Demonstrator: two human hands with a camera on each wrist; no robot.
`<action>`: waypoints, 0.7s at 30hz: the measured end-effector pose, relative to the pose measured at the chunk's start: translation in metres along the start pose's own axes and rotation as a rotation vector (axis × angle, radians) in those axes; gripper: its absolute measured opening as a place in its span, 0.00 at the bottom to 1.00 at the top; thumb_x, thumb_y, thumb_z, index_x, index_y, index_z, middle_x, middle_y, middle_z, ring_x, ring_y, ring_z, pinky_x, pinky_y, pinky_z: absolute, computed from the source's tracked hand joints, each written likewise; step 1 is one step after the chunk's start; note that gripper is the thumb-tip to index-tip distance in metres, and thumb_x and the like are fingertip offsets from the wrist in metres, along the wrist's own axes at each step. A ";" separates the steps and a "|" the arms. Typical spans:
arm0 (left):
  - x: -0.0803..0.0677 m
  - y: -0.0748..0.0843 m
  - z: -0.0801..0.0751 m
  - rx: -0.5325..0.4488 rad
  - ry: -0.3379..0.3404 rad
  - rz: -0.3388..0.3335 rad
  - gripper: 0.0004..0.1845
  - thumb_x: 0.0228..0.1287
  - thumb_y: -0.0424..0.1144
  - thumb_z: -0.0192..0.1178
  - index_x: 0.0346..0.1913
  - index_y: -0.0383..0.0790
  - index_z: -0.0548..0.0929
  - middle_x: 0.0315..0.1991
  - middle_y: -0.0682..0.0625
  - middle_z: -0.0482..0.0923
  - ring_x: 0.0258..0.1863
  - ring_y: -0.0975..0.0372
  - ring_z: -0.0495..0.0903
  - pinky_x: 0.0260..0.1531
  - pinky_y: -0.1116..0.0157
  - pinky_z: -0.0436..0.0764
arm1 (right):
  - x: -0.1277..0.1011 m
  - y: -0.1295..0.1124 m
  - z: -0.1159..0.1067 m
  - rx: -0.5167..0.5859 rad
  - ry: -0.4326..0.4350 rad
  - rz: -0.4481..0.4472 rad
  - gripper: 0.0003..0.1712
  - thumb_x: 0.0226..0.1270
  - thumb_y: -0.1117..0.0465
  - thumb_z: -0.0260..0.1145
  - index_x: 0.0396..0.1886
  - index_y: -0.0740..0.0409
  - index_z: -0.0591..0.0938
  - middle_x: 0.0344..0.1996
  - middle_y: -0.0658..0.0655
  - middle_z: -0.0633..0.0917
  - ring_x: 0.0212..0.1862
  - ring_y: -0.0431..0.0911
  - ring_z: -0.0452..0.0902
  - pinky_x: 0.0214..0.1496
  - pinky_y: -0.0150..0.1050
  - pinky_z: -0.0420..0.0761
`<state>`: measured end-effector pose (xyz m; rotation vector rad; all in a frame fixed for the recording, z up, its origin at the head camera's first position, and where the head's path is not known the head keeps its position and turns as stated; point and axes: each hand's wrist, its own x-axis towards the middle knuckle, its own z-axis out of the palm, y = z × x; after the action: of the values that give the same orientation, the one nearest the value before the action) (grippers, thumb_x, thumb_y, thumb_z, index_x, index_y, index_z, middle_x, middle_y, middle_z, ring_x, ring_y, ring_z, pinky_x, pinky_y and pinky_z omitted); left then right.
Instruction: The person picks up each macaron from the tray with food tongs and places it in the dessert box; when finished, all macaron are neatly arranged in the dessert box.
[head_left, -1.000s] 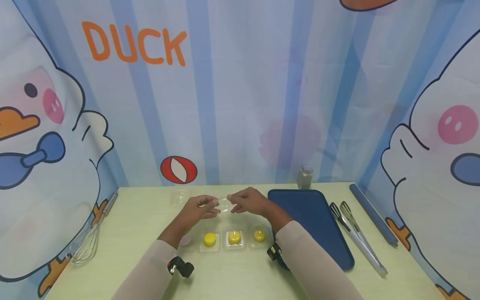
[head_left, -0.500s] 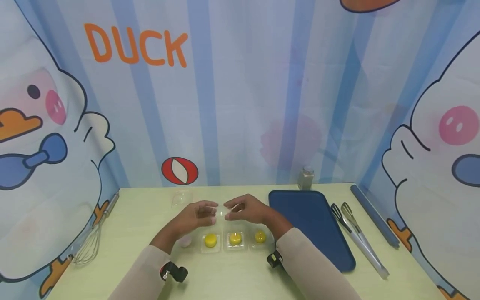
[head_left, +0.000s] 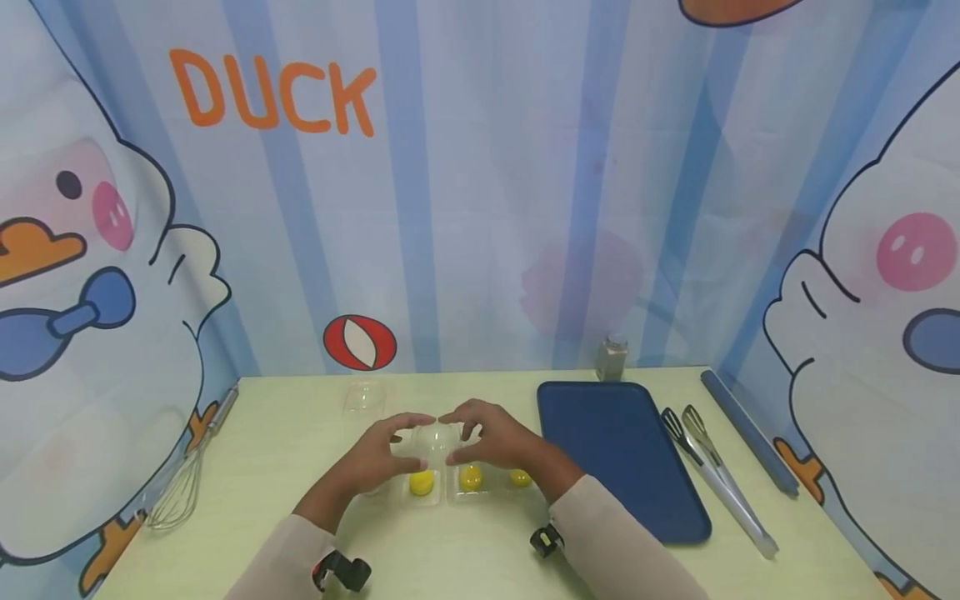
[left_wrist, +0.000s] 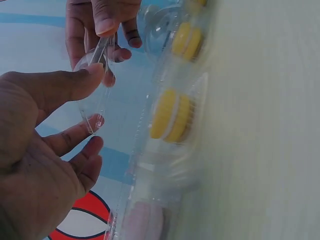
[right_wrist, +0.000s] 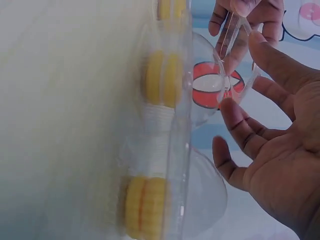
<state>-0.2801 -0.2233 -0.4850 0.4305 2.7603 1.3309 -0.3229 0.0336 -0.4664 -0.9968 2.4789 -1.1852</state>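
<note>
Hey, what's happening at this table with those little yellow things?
A person holds a small clear plastic lid between both hands, the left hand and right hand each pinching an edge. It hangs just above a row of yellow macarons sitting in clear plastic trays. Beside them lie a blue tray, metal tongs and a whisk.

**Pale green bench and what lies on it**

The bench carries a row of clear plastic cases holding yellow macarons, a spare clear lid behind them, a blue tray, metal tongs, a whisk, a small shaker and a blue rod.
</note>
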 end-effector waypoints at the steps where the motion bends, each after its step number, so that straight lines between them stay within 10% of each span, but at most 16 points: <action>1: -0.002 0.000 0.001 0.002 0.004 0.003 0.33 0.65 0.38 0.79 0.72 0.52 0.83 0.76 0.46 0.79 0.78 0.42 0.73 0.76 0.36 0.74 | -0.001 0.001 0.002 -0.005 0.002 0.001 0.35 0.67 0.54 0.83 0.72 0.50 0.84 0.65 0.54 0.84 0.58 0.50 0.83 0.65 0.55 0.85; 9: -0.019 -0.003 0.000 -0.012 0.001 0.050 0.31 0.63 0.34 0.79 0.69 0.49 0.85 0.74 0.44 0.79 0.80 0.39 0.69 0.77 0.28 0.67 | -0.007 -0.003 0.014 -0.130 0.020 -0.029 0.35 0.65 0.51 0.84 0.71 0.49 0.86 0.69 0.51 0.87 0.73 0.54 0.77 0.76 0.71 0.64; 21: -0.040 -0.007 -0.004 0.131 0.013 -0.058 0.32 0.58 0.46 0.83 0.67 0.58 0.86 0.75 0.46 0.78 0.81 0.38 0.64 0.73 0.17 0.56 | -0.018 -0.011 0.033 -0.216 0.065 -0.060 0.34 0.62 0.48 0.85 0.67 0.48 0.88 0.63 0.49 0.89 0.63 0.48 0.77 0.63 0.55 0.64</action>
<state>-0.2441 -0.2413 -0.4907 0.3458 2.8582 1.1491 -0.2892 0.0202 -0.4817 -1.1105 2.6912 -0.9967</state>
